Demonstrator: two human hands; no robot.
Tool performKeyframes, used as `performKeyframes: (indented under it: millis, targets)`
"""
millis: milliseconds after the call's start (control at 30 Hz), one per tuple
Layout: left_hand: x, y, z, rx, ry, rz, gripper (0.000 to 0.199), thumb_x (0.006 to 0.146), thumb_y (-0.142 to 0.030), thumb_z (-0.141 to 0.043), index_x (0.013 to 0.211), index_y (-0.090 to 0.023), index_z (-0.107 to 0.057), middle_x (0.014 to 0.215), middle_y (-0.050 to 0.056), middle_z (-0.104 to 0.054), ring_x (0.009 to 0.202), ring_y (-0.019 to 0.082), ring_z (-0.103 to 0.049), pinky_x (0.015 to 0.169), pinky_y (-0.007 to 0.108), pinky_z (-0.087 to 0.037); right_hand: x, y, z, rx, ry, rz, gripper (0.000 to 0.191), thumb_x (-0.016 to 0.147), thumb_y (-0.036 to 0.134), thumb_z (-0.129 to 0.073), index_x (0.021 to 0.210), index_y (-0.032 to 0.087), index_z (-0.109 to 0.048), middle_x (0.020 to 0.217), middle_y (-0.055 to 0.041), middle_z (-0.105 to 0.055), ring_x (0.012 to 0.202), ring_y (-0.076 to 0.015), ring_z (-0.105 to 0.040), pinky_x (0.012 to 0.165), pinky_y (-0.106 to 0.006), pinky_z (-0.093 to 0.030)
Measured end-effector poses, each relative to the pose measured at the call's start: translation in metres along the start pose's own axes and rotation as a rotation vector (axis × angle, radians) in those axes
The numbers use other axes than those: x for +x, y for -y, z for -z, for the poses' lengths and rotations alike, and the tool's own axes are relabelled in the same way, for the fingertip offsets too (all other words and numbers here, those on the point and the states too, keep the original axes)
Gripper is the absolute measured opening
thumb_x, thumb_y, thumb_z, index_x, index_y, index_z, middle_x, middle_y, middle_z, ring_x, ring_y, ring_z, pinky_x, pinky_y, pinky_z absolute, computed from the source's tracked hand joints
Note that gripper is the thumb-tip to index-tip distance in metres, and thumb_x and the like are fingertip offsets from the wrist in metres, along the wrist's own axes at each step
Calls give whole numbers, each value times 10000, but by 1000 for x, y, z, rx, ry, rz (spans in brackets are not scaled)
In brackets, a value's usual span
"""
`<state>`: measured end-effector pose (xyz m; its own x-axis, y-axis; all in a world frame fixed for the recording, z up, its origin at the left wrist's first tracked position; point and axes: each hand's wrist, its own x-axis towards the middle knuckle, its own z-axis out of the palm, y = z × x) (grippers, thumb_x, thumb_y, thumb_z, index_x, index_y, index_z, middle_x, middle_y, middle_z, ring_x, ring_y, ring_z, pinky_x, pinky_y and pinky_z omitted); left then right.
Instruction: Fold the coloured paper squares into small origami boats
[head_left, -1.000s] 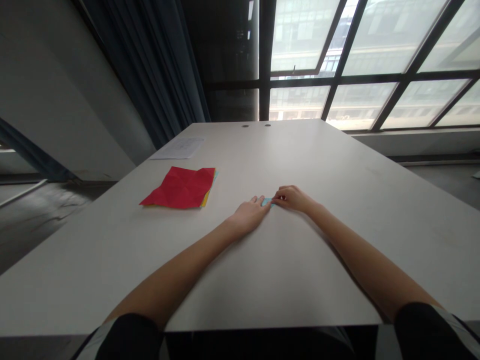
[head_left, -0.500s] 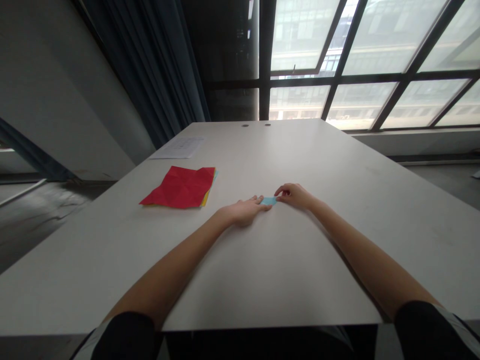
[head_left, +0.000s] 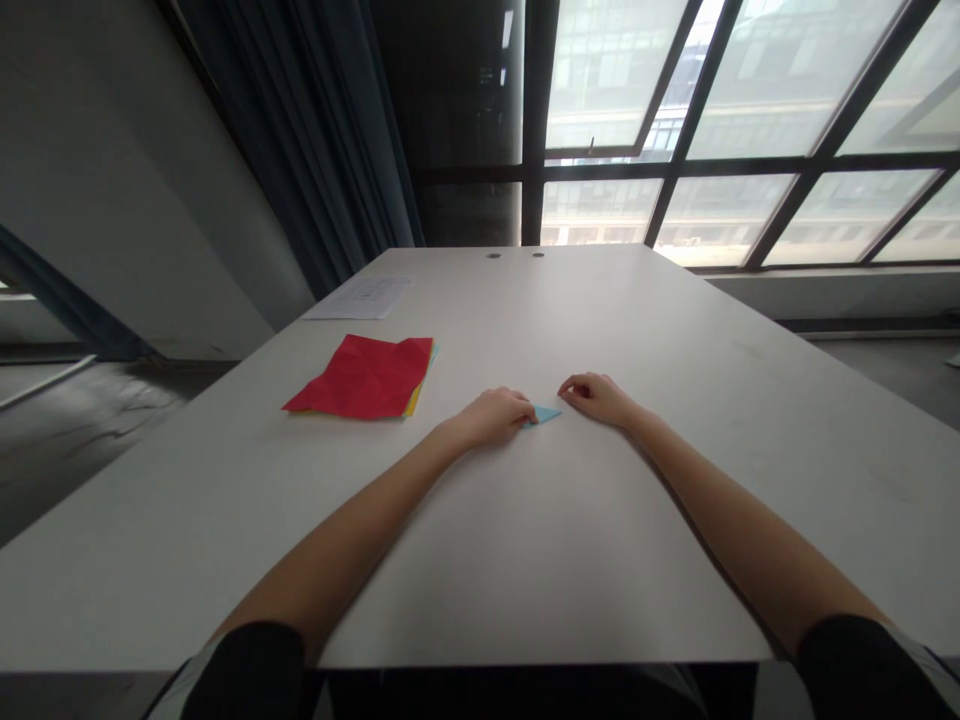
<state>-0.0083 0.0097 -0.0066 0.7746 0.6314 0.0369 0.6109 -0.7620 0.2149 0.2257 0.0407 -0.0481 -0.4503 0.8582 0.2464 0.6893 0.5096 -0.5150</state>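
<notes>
A small piece of folded light-blue paper [head_left: 547, 414] lies on the white table, its pointed tip facing right. My left hand [head_left: 496, 414] is closed on its left end, thumb and fingers pinching it and hiding that part. Just right of the tip, my right hand [head_left: 598, 399] rests on the table with its fingers curled together. No paper shows in the right hand, and a small gap parts it from the blue piece.
To the left lies a stack of creased paper, a red sheet [head_left: 366, 376] on top with yellow and light-blue edges beneath. Behind it is a printed white sheet [head_left: 361, 298]. The white table [head_left: 555, 560] has two round holes near its far edge.
My left hand has gone from flat, spread fingers to a pinch on the blue paper, which has turned so its point faces right. My right hand has let go and moved slightly right.
</notes>
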Motion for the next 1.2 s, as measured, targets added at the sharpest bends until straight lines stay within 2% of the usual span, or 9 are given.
performKeyframes:
  millis: [133, 267, 433, 600, 800, 867, 933, 1067, 1200]
  targets:
    - [1, -4, 0, 37, -73, 24, 174, 751, -213, -559, 915, -197, -616, 974, 52, -621, 933, 191, -537, 799, 286, -428, -1, 3, 0, -2, -12, 14, 235, 767, 277, -477, 824, 153, -668, 518, 38, -490, 504, -80, -419, 515, -205, -298]
    - [1, -6, 1, 23, -154, 30, 298, 709, -224, -615, 996, -189, -545, 1052, 75, -554, 987, 215, -478, 832, 332, -426, 0, 13, -2, 56, -8, 26, 239, 768, 293, -485, 817, 159, -676, 543, 28, -520, 519, -84, -421, 524, -211, -313]
    - [0, -7, -1, -87, -204, -13, 368, 701, -129, -557, 1052, -178, -457, 1085, 82, -500, 985, 192, -486, 841, 330, -434, 4, 27, -8, 344, 46, -34, 338, 783, 421, -487, 789, 132, -663, 573, 11, -544, 543, -95, -443, 503, -217, -343]
    - [0, -6, -10, -201, -305, -10, 394, 693, -95, -514, 1063, -186, -416, 1083, 69, -474, 979, 165, -494, 840, 309, -450, 5, 27, -10, 597, 130, -94, 406, 726, 481, -563, 869, 112, -652, 587, -2, -576, 532, -100, -487, 478, -216, -372]
    - [6, -5, -28, -445, -554, 178, 235, 708, -161, -566, 919, -151, -464, 1203, 124, -367, 828, 111, -554, 672, 262, -514, 5, 30, -11, 694, 141, -129, 451, 678, 443, -641, 995, 123, -622, 644, -20, -638, 530, -97, -530, 473, -208, -385]
    - [9, -4, -30, -519, -585, 250, 195, 710, -205, -594, 872, -139, -509, 1243, 139, -355, 832, 118, -577, 653, 259, -522, 5, 31, -13, 708, 128, -141, 460, 657, 425, -665, 1003, 125, -615, 662, -29, -653, 533, -98, -540, 479, -209, -396]
    - [11, -4, -30, -594, -562, 305, 172, 717, -239, -600, 847, -138, -547, 1182, 127, -454, 814, 130, -600, 639, 256, -526, 5, 33, -15, 709, 118, -147, 460, 639, 416, -681, 992, 128, -614, 672, -35, -660, 532, -96, -544, 483, -211, -406]
    - [11, -4, -27, -675, -527, 367, 216, 728, -356, -600, 802, -157, -561, 821, 42, -635, 743, 150, -624, 661, 274, -522, 6, 33, -18, 696, 119, -125, 448, 638, 420, -684, 976, 136, -612, 677, -32, -652, 523, -89, -540, 483, -208, -417]
    - [10, -3, -27, -680, -534, 357, 265, 683, -395, -636, 787, -162, -563, 793, 30, -651, 723, 154, -629, 644, 263, -514, 5, 34, -18, 667, 91, -108, 447, 655, 432, -670, 985, 140, -598, 695, -38, -648, 506, -82, -525, 463, -202, -403]
